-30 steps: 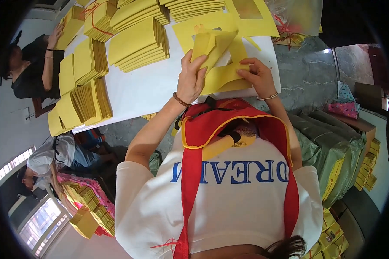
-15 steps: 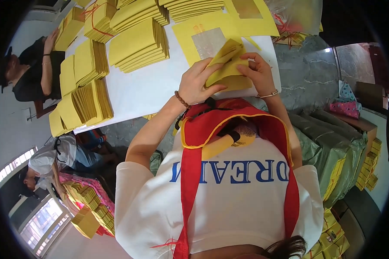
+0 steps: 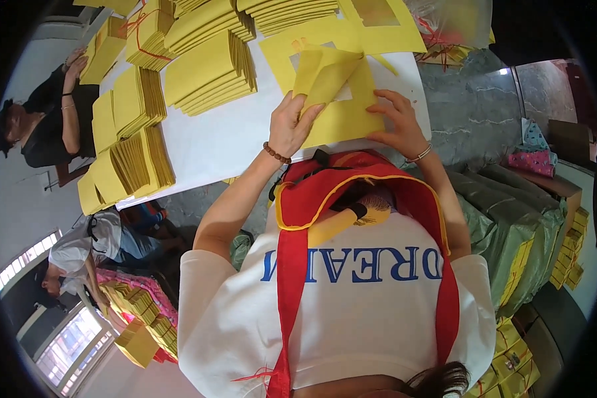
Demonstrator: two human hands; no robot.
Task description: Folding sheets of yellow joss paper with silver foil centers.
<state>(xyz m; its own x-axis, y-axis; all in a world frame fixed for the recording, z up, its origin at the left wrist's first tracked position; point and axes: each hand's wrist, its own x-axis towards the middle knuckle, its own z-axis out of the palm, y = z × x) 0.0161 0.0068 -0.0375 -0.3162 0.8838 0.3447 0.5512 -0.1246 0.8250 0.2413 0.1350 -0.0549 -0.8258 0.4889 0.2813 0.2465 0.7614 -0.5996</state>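
A yellow paper sheet (image 3: pixel 348 119) lies at the near edge of the white table, its left part lifted and curled over toward the right. My left hand (image 3: pixel 289 126) pinches that raised part between thumb and fingers. By the sheet's right edge, my right hand (image 3: pixel 402 127) has its fingers spread and grips nothing; its fingertips are at or just above the paper. Behind is another flat yellow sheet (image 3: pixel 275 56) with a greyish patch, partly covered by the curled paper. To the left stands a fanned stack of folded yellow paper (image 3: pixel 202 69).
More yellow stacks (image 3: pixel 134 99) line the left of the white table (image 3: pixel 209 142); a red-tied bundle (image 3: pixel 149 33) is farther back. Two people work at the left. Green-wrapped packs (image 3: pixel 504 225) stand on the right, and a clear plastic bag (image 3: pixel 458 20) is at the far right corner.
The crumpled, folded paper has been opened out wider over the table. My left hand has moved slightly left and nearer with its edge; my right hand has let go and spread its fingers.
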